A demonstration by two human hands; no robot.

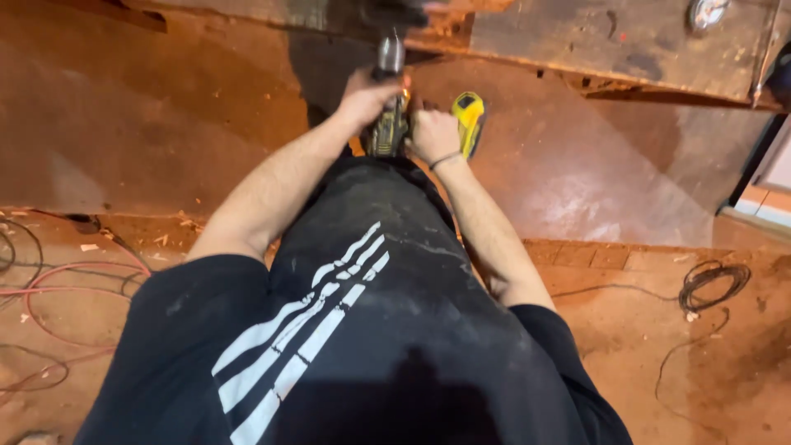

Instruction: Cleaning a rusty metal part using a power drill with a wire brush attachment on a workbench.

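Both hands grip a drill (389,124) held out past the person's knee: the left hand (367,95) wraps the upper body near the chuck, and the right hand (434,134) closes on the grip beside the yellow battery (470,119), likely to steady it. The drill's nose points at a worn wooden board (626,41) just beyond it. Loose cables (709,284) lie on the floor (124,140) well behind the drill.

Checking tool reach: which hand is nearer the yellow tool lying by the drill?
Right. The right hand sits right beside the yellow tool; the left hand is across the drill, farther away.
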